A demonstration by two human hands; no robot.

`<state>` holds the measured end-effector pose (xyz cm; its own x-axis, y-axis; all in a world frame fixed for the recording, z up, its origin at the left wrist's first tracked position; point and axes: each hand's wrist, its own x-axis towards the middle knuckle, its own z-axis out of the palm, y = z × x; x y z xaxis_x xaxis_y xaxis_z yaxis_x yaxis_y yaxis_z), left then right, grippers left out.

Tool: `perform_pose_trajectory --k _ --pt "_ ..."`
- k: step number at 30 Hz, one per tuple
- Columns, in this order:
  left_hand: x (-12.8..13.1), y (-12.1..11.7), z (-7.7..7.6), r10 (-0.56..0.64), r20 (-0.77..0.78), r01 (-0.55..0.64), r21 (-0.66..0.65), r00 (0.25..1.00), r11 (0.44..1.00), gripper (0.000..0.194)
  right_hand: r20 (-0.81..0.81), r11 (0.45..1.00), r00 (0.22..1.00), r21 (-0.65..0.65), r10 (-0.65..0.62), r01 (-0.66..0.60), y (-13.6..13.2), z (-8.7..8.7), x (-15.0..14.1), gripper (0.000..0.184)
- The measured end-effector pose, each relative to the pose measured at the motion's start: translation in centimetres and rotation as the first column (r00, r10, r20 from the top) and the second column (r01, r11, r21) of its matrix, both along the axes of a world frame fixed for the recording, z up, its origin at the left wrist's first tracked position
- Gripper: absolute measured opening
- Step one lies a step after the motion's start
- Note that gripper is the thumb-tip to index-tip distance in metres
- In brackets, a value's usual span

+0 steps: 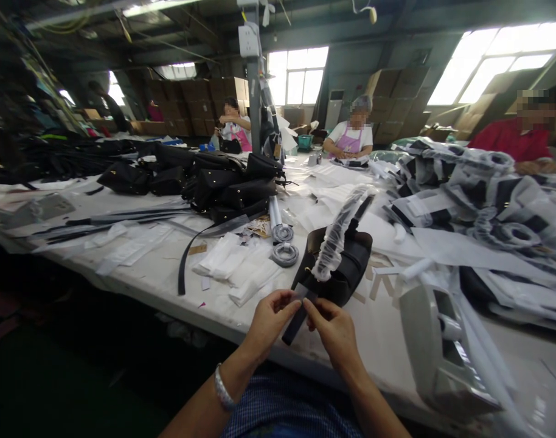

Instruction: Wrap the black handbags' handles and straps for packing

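Close in front of me a black handbag [346,267] stands on the table, its raised handle wrapped in crinkled clear plastic [331,243]. The end of a black strap [293,328] points down from the bag toward the table's front edge. Over this strap lies a small piece of translucent film [306,293]. My left hand [271,316] pinches the film and strap between thumb and fingers from the left. From the right, my right hand [331,325] pinches the same spot, its fingertips almost touching the left ones.
A grey tape dispenser [435,347] stands at right. Wrapped bags [469,188] are heaped behind it. Black bags [227,182], white plastic sleeves [235,261] and coiled straps [284,254] lie left of centre. Co-workers [351,134] sit across the table [168,277].
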<state>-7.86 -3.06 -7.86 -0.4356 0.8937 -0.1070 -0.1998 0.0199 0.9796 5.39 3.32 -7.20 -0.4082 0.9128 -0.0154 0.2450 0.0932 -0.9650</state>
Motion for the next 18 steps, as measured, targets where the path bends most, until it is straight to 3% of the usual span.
perform_pose_trajectory --k 5,10,13,18 --pt "0.4 -0.6 -0.5 0.013 -0.094 -0.014 -0.014 0.995 1.0 0.024 -0.006 1.0 1.0 0.009 0.005 -0.005 0.0 0.1 0.0 0.043" --pt "0.7 -0.5 -0.4 0.103 -0.233 -0.098 0.032 0.967 0.995 0.021 0.032 0.992 0.999 0.116 -0.044 0.04 0.2 0.6 0.0 0.045" --pt "0.9 -0.7 -0.4 0.174 -0.441 -0.128 0.133 0.88 0.983 0.013 0.047 0.991 0.996 0.118 -0.073 0.067 0.4 0.4 -0.1 0.042" --pt "0.7 -1.4 -0.9 0.157 -0.723 0.018 0.228 0.672 0.974 0.024 -0.186 0.984 0.982 -0.175 -0.015 -0.018 0.7 -0.4 -0.3 0.04"
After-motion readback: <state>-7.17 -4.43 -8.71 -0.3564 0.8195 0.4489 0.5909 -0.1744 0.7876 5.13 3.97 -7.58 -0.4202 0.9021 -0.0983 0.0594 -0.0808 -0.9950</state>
